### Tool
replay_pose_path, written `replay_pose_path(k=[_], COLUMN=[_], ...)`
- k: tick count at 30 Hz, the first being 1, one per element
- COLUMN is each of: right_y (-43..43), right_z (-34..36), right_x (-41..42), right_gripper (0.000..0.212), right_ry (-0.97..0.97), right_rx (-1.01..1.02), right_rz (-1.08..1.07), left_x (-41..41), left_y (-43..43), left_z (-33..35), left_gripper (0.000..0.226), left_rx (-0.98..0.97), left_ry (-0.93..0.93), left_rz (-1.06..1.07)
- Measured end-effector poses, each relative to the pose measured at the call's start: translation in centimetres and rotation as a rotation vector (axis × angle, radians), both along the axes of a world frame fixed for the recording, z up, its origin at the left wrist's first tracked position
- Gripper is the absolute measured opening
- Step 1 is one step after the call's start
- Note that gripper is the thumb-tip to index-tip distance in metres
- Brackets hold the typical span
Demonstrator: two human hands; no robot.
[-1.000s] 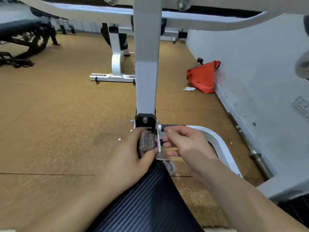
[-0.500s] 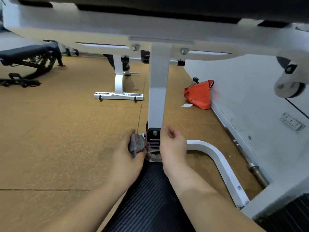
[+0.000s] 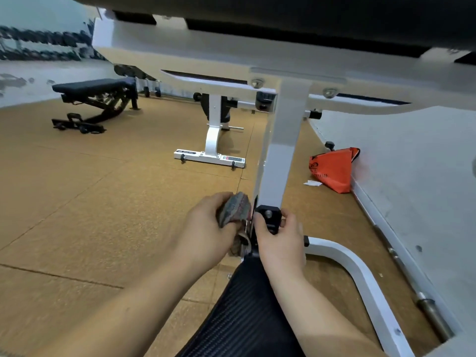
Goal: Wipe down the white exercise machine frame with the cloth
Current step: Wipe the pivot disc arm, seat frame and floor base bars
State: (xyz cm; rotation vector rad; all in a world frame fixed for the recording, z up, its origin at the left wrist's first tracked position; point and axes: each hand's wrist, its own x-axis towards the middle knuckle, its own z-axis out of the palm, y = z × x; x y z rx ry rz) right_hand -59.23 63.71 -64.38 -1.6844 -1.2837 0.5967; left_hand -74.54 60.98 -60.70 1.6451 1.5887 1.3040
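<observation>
The white machine frame has an upright post (image 3: 279,150) rising from a black bracket (image 3: 269,217) to a white crossbeam (image 3: 231,47) overhead. A curved white base tube (image 3: 358,269) runs off to the lower right. My left hand (image 3: 206,228) grips a bunched grey-red cloth (image 3: 235,208) just left of the post's foot, touching the bracket's edge. My right hand (image 3: 280,238) clasps the black bracket from the front and right. A black textured pad (image 3: 244,318) lies between my forearms.
A second white machine (image 3: 212,140) stands ahead on the cork-coloured floor, and a black adjustable bench (image 3: 95,101) at the far left. An orange bag (image 3: 333,170) leans on the grey wall at right. A steel bar (image 3: 422,302) lies along the wall's base.
The view has tilted upward, showing more of the crossbeam. My left hand has raised the cloth to the left side of the post's foot. My right hand has closed around the black bracket.
</observation>
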Motion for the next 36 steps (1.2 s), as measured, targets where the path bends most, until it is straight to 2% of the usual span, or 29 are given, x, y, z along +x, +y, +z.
replay_pose_path(k=[2, 6, 10, 12, 14, 16, 20, 24, 28, 30, 33, 36], right_y=[0.1, 0.4, 0.3, 0.5, 0.7, 0.9, 0.9, 0.5, 0.6, 0.7, 0.6, 0.6], right_z=[-0.2, -0.6, -0.6, 0.2, 1.3, 2.1, 1.1, 0.8, 0.9, 0.9, 0.7, 0.3], right_x=[0.0, 0.5, -0.4, -1.1, -2.0, -3.3, -5.2, -5.3, -5.9, -6.1, -6.1, -6.0], right_gripper=[0.052, 0.043, 0.047, 0.042, 0.037, 0.039, 0.046, 0.041, 0.038, 0.034, 0.020, 0.024], right_ry=[-0.034, 0.110, 0.075, 0.063, 0.129, 0.165, -0.002, -0.032, -0.045, -0.033, 0.005, 0.007], right_rx=[0.034, 0.058, 0.037, 0.025, 0.006, 0.003, 0.055, 0.055, 0.080, 0.090, 0.083, 0.066], right_rz=[-0.001, -0.021, -0.067, -0.133, -0.218, -0.301, -0.452, -0.473, -0.485, -0.495, -0.512, -0.518], left_x=[0.3, -0.5, -0.2, 0.3, 0.7, 0.8, -0.2, -1.3, -1.3, -0.9, -0.9, -2.2], left_y=[0.2, 3.3, 6.5, 7.5, 8.0, 7.9, 8.1, 11.1, 13.7, 14.3, 13.3, 13.1], left_z=[-1.6, -2.3, -0.6, 0.0, 0.0, -0.2, -0.6, 2.1, 9.1, 10.0, 5.4, 0.2], left_gripper=[0.052, 0.039, 0.030, 0.026, 0.028, 0.034, 0.063, 0.050, 0.057, 0.052, 0.048, 0.054], left_rx=[-0.005, -0.054, 0.058, 0.109, 0.102, 0.067, 0.008, 0.195, 0.374, 0.451, 0.454, 0.309], left_ry=[-0.058, -0.155, -0.251, -0.312, -0.331, -0.313, -0.157, -0.046, -0.159, -0.164, -0.010, 0.119], left_rz=[-0.008, 0.005, -0.157, -0.225, -0.274, -0.382, -0.615, -0.581, -0.616, -0.630, -0.703, -0.788])
